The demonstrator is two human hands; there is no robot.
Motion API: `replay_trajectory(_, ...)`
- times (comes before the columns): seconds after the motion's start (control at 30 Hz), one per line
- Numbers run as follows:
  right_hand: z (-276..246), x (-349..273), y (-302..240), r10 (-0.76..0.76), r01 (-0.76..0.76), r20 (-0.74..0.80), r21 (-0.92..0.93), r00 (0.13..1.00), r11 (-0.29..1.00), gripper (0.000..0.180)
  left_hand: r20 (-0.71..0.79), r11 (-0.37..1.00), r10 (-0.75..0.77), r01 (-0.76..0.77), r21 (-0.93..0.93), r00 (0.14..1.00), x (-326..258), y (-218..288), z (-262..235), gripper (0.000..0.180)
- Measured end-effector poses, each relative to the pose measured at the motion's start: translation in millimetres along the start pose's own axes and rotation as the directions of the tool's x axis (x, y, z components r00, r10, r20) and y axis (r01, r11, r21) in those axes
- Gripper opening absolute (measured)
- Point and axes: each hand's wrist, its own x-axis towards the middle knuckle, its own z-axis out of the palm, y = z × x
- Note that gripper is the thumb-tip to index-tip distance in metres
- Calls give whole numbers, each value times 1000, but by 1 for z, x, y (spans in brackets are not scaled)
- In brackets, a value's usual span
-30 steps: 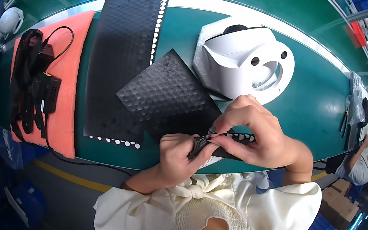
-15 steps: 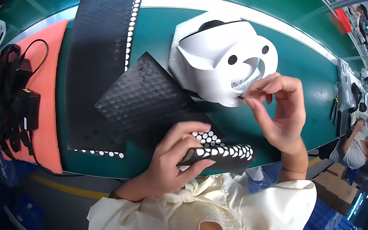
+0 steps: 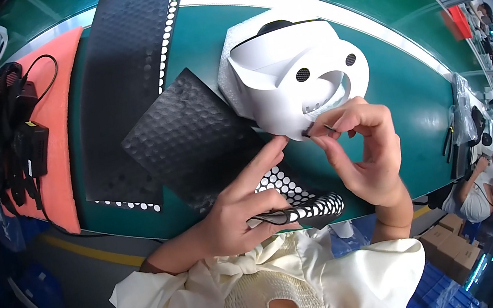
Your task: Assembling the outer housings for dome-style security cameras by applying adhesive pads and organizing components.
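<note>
My left hand [image 3: 239,212] grips the curled near edge of a black dimpled sheet [image 3: 192,133] between thumb and fingers. Its index finger stretches toward the lower rim of a white plastic housing [image 3: 274,102]. White round dots cover the underside that shows at the curl. Close to that same rim, my right hand [image 3: 369,158] has thumb and fingertips pinched on a small thin dark piece [image 3: 330,129], whose exact kind I cannot make out. The housing has two round black mesh patches, one on each side of an oval opening, and rests on white foam.
A longer black sheet [image 3: 117,97] with white dots along its edge lies at the left. Beyond it, black adapters and cables [image 3: 31,141] sit on an orange foam mat [image 3: 61,175]. Pliers [image 3: 448,140] and a clear plastic bag [image 3: 463,109] are at the right.
My left index finger has stretched out toward the housing, and the sheet's curl shows more white dots. My right hand has shifted slightly left, still pinching.
</note>
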Motion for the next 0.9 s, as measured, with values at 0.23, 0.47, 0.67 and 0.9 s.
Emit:
replay_trajectory(0.23,4,0,-2,53,-54,-25,-23,998,998,28,-21,1000,-17,17,-18,1000,1,0,2,18)
replay_trajectory(0.47,6,-1,3,-21,20,-54,-20,998,1000,28,-23,982,-1,-3,-188,1000,4,1,4,15)
replay_trajectory(0.67,3,4,-1,-145,148,26,-169,989,975,35,-28,945,-19,9,-327,999,2,1,3,11)
replay_trajectory(0.9,11,-9,-5,-9,-3,-84,-144,996,990,40,2,941,-30,28,-337,1000,4,1,-2,12)
